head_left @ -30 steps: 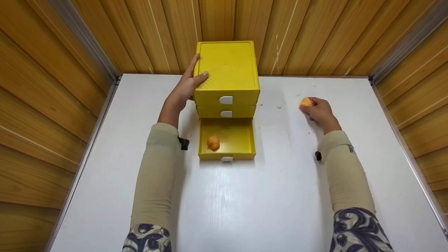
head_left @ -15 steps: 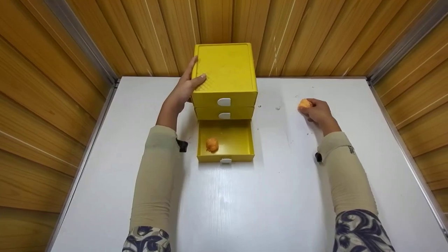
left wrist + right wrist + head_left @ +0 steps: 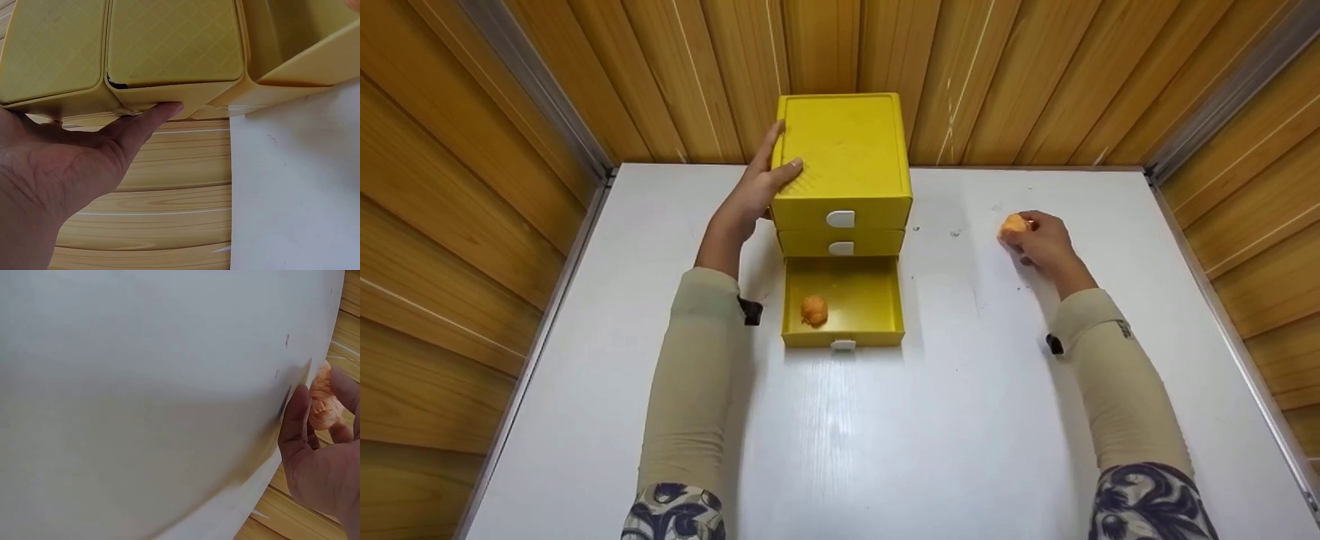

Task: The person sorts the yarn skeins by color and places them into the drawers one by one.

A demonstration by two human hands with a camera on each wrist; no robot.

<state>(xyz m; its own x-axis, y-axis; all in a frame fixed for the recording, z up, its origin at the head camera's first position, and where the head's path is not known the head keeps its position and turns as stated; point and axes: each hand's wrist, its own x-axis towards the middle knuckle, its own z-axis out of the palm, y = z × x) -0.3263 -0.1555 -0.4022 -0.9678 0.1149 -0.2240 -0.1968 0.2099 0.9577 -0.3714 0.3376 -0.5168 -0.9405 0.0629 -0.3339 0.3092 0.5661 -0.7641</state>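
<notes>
A yellow drawer unit [image 3: 844, 142] with white handles stands toward the back of the white table. Its bottom drawer [image 3: 866, 300] is pulled out and contains an orange rounded lump [image 3: 814, 310] on its left side. My left hand [image 3: 751, 191] lies against the unit's left side, fingers extended, thumb over the top edge. To the right, my right hand [image 3: 1046, 240] pinches a second orange lump [image 3: 1013, 226] between thumb and fingers, low over the table. In the right wrist view this lump [image 3: 323, 402] has a wrinkled, swirled surface.
Wood-patterned panels [image 3: 821, 45] enclose the table [image 3: 945, 435] at the back and both sides. Small dark specks [image 3: 955, 233] mark the tabletop between the unit and my right hand. The two upper drawers [image 3: 802, 217] are closed.
My right forearm and wrist have shifted slightly to the right, while the right hand still pinches the lump in nearly the same place. The left hand and the drawers have stayed put.
</notes>
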